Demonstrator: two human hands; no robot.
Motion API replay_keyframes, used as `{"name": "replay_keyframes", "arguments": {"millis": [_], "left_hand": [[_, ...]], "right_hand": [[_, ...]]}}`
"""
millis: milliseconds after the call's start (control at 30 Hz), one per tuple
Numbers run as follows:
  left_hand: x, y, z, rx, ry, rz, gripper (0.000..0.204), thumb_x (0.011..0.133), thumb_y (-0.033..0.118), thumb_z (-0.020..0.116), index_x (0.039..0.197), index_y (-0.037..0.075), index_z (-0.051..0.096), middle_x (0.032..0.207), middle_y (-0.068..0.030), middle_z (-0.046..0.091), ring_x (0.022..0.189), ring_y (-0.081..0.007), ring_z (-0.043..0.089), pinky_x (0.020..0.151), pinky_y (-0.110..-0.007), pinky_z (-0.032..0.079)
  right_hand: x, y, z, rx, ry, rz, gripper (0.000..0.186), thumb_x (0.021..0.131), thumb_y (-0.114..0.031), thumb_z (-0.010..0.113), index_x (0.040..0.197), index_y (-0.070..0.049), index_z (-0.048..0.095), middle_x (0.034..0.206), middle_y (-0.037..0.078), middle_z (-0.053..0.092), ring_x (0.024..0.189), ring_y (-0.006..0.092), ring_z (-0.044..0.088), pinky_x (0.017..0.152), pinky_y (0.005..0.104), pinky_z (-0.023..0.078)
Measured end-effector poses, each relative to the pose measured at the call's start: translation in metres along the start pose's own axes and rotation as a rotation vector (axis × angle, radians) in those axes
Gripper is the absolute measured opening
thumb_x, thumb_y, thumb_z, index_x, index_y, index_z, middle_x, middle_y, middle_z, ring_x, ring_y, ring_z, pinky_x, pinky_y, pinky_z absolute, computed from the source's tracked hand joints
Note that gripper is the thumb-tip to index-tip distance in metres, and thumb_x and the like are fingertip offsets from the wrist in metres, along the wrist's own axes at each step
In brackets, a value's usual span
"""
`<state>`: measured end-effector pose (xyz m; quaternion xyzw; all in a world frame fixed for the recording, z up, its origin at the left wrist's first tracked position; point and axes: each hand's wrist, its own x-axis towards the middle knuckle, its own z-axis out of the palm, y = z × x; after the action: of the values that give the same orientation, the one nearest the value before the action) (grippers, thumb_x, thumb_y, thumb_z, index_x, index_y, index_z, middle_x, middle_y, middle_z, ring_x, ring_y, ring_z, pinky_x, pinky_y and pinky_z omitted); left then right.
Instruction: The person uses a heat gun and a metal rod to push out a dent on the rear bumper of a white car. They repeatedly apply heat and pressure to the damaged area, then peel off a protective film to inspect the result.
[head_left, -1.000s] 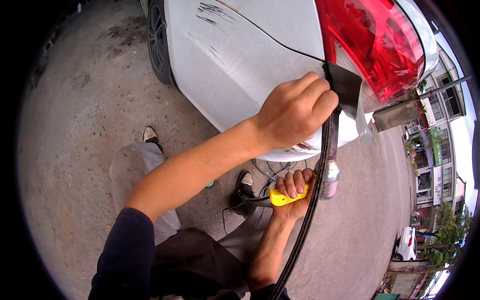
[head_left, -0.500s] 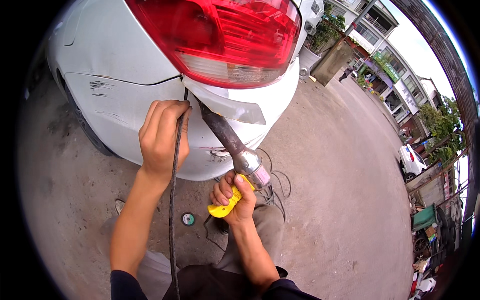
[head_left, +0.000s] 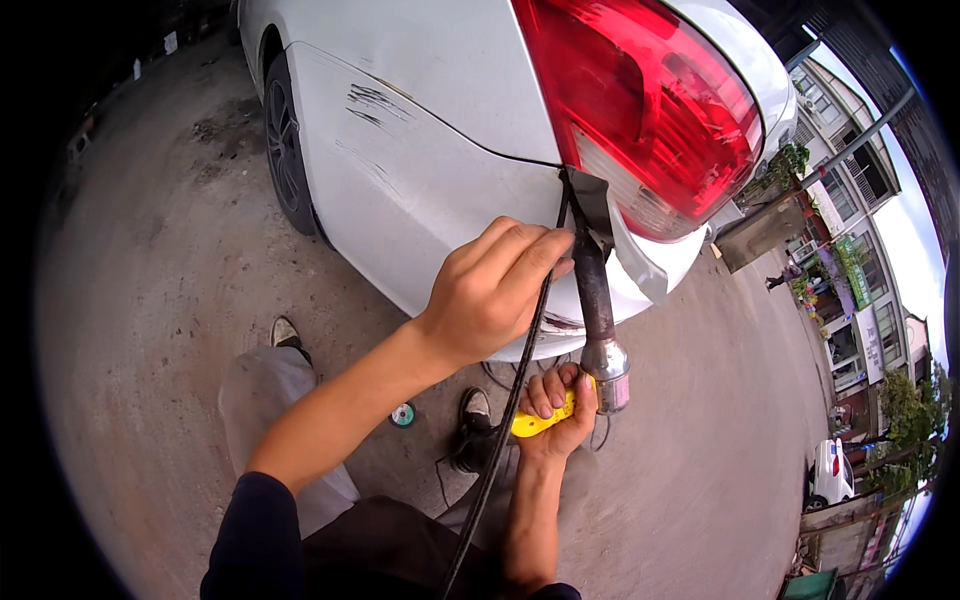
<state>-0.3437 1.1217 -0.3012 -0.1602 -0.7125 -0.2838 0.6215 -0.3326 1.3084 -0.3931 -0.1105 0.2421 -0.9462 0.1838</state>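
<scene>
My left hand [head_left: 488,290] pinches a thin black plastic rod [head_left: 507,425] near its upper end, and the rod trails down past my forearm. Its tip meets the seam of the white bumper [head_left: 400,215], just below the corner of the red tail light [head_left: 650,110]. In my right hand [head_left: 562,412], the fingers wrap round the yellow handle of a hot air gun [head_left: 595,300]. The gun's dark barrel points up at that seam, close beside the rod's tip. A torn, bent strip of bumper [head_left: 640,265] sticks out right of the nozzle.
Black scratches [head_left: 375,103] mark the bumper toward the rear wheel [head_left: 287,145]. A small round disc [head_left: 402,415] lies on the concrete ground between my shoes, and a cable loops below the bumper. Farther right are a parked white car [head_left: 830,472] and buildings.
The view has turned, so the car and both hands appear farther right. The gun looks more upright, and the bent strip shows its dark inner face. Both hands keep their hold.
</scene>
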Motion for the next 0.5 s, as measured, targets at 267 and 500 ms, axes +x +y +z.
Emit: {"name": "replay_keyframes", "arguments": {"millis": [267, 500], "left_hand": [[0.000, 0.006, 0.007, 0.050, 0.058, -0.007, 0.028, 0.073, 0.000, 0.074, 0.099, -0.004, 0.065, 0.086, -0.0102, 0.064, 0.072, -0.0244, 0.061, 0.058, -0.033, 0.051], [-0.004, 0.006, 0.007, 0.035, 0.116, -0.045, 0.028, 0.071, 0.000, 0.073, 0.098, 0.000, 0.067, 0.086, -0.0073, 0.061, 0.074, -0.0215, 0.062, 0.058, -0.032, 0.052]], "right_hand": [[0.003, -0.001, -0.012, 0.030, -0.015, -0.023, 0.024, 0.098, -0.031, 0.052, 0.091, -0.008, 0.052, 0.065, -0.001, 0.044, 0.053, 0.0116, 0.042, 0.052, 0.0281, 0.037], [0.005, -0.007, -0.019, 0.014, -0.026, -0.007, 0.025, 0.099, -0.032, 0.050, 0.093, -0.008, 0.054, 0.068, -0.002, 0.045, 0.054, 0.0094, 0.043, 0.053, 0.0305, 0.043]]}}
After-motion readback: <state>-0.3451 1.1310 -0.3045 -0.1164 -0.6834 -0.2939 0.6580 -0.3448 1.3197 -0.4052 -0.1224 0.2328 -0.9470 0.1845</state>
